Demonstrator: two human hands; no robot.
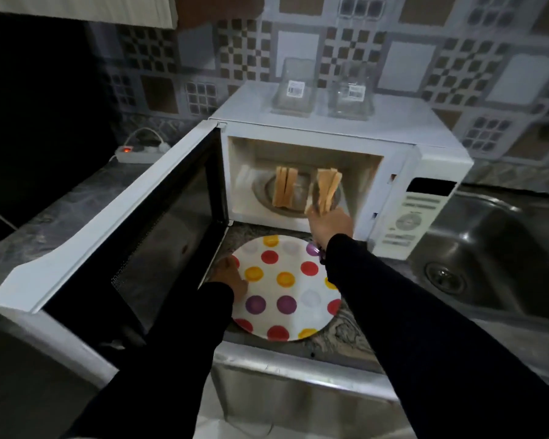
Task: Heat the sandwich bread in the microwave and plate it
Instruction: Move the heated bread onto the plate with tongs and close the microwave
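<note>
Black sleeves ran up from the near edge to both hands. At the near left, the left hand (233,277) rested on the left rim of the round white plate with red, yellow and purple dots (287,291), fingers touching its edge; whether they curled under it could not be told. That plate lay on the marbled grey countertop (346,334), just in front of the white microwave oven (330,137), whose door (118,223) stood swung wide to the left.

Farther in, the right hand (330,226) reached to the oven's mouth and pinched the lower end of a stack of toasted sandwich bread slices (325,190), held on edge at the right of the cavity. A 2nd stack of bread slices (284,190) stood upright on the glass turntable (267,188), to the left of the held one.

The grip caught only 1 end of several loose slices, so the outer ones could have fanned apart and dropped onto the counter short of the plate. If the bread was hot, a flinch would likely have done the same. The upright stack looked unsteady and near enough to be knocked flat. A lifted slice could also have clipped the cavity's lower lip. On the oven's top stood 2 clear glass jars (293,90), which a jolt might have shifted. At the far right lay a steel sink (504,248).
</note>
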